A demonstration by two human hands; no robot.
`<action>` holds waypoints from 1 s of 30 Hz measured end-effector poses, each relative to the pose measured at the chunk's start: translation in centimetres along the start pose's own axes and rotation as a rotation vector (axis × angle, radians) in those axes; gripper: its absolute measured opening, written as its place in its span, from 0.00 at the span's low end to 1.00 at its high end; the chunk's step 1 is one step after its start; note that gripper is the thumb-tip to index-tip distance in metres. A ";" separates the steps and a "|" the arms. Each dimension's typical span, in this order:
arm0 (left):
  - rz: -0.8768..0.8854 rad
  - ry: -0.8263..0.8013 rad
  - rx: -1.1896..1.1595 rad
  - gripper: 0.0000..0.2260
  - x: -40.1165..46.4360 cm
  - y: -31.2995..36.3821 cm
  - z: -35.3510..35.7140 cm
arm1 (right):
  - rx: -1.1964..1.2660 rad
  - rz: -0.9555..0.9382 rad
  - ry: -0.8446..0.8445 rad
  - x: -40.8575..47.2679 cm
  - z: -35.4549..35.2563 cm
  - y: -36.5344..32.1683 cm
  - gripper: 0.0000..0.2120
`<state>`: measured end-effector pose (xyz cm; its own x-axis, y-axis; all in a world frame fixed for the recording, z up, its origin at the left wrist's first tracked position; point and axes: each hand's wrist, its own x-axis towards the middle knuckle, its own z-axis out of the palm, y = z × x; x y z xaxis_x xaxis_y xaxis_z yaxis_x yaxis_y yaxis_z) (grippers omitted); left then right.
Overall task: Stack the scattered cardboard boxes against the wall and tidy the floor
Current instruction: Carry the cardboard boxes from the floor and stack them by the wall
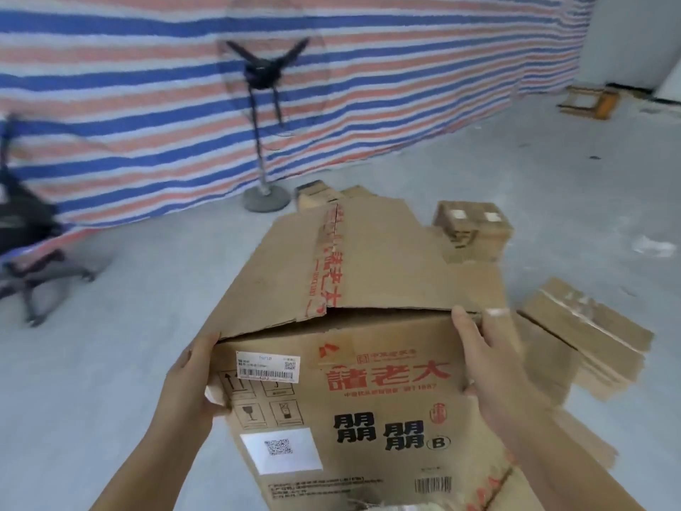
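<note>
1. Brown cardboard box with red and black printed characters (368, 363) fills the middle of my view, held up in front of me between both hands, its printed side panel facing me.
2. Its top flaps (368, 260) sit loose and slightly lifted, a dark gap showing under their near edge, with a strip of red-printed tape running along the seam.
3. My left hand (195, 378) grips the box's left corner: the thumb lies on the front panel beside the white barcode label (268, 366), and the other fingers wrap round the side, out of sight.
4. My right hand (479, 359) holds the right edge, thumb reaching up to the flap's rim, fingers curled round the corner; I cannot see their tips.
5. Beyond the box, a small taped cardboard box (473, 230) sits on the grey concrete floor (110, 363), and a stack of flattened brown cardboard (586, 337) lies to my right.
6. More small brown cartons (317, 195) rest near the round base of a black standing fan (266, 71).
7. Behind the fan hangs a red, white and blue striped tarpaulin (110, 86) as the wall.
8. At far left is a blurred black wheeled chair (25, 234).
</note>
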<state>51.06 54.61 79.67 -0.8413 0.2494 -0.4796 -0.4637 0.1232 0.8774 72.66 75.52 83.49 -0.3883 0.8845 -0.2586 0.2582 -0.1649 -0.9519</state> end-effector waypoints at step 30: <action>-0.235 1.573 -0.963 0.06 -39.9 -23.7 -44.8 | -0.682 -0.137 -1.712 -47.6 41.2 11.0 0.14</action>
<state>83.18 -1.28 77.50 0.0644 -0.7674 -0.6379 -0.0991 -0.6410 0.7611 57.56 13.64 78.57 -0.6862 -0.5529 -0.4728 0.2512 0.4299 -0.8672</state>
